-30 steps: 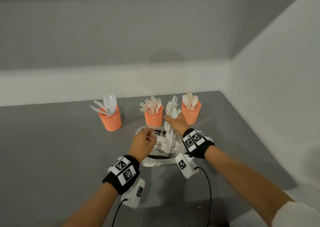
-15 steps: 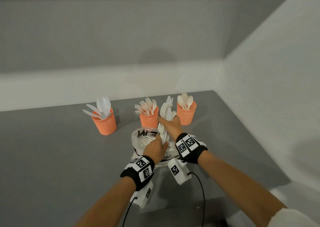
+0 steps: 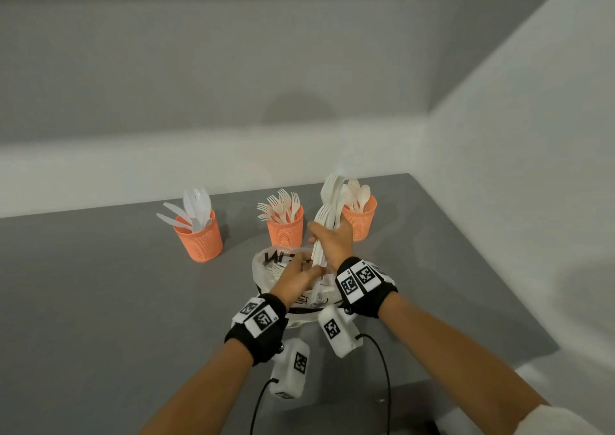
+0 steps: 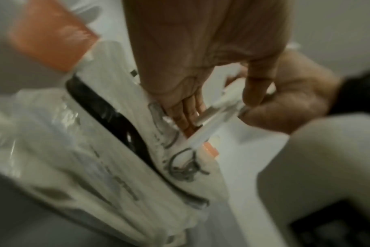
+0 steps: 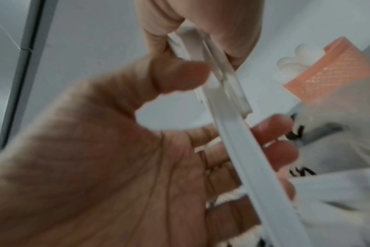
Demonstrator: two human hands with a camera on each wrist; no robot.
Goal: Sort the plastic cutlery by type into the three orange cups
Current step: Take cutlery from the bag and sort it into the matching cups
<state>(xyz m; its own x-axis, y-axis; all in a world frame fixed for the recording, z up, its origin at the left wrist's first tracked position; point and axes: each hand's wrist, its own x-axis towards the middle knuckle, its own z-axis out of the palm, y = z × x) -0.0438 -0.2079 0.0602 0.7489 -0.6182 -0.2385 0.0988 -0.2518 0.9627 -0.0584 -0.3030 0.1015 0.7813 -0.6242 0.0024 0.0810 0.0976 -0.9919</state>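
1. Since half a second ago, head view: right hand (image 3: 333,241) has lifted its bundle of cutlery (image 3: 327,211) higher above the plastic bag (image 3: 266,261); left hand (image 3: 296,280) has slid under the bundle's handle ends.
2. Head view: right hand's fingers wrapped round the bundle, tips pointing up in front of the spoon cup (image 3: 360,219). Fork cup (image 3: 285,225) just behind the bag; knife cup (image 3: 198,239) well left of it.
3. Left wrist view, blurred: left hand (image 4: 201,75) pinches white handles (image 4: 217,115) over the bag (image 4: 116,167).
4. Right wrist view: right hand (image 5: 120,158) clasps the handles (image 5: 232,130), thumb and fingers closed round them; the bag (image 5: 338,175) lies just beyond.
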